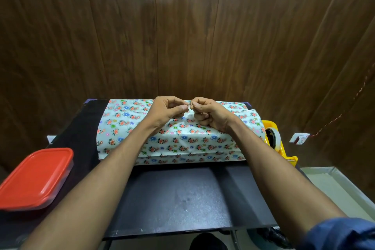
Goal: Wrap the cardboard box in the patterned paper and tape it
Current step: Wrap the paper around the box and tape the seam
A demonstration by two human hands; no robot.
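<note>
The box lies across the far half of the black table, fully covered by floral patterned paper [178,142]; no bare cardboard shows. Above its top, my left hand [168,110] and my right hand [207,113] meet fingertip to fingertip. Between thumb and forefinger of both hands is a small clear piece of tape [190,106], pinched from each side. The other fingers of both hands are curled. A loose paper flap [250,116] stands up at the box's right end.
A yellow tape dispenser [277,140] with a roll sits at the table's right edge, beside the box. A red-lidded plastic container [35,178] lies at the near left. The black table [172,199] is bare in front. A wooden wall stands behind.
</note>
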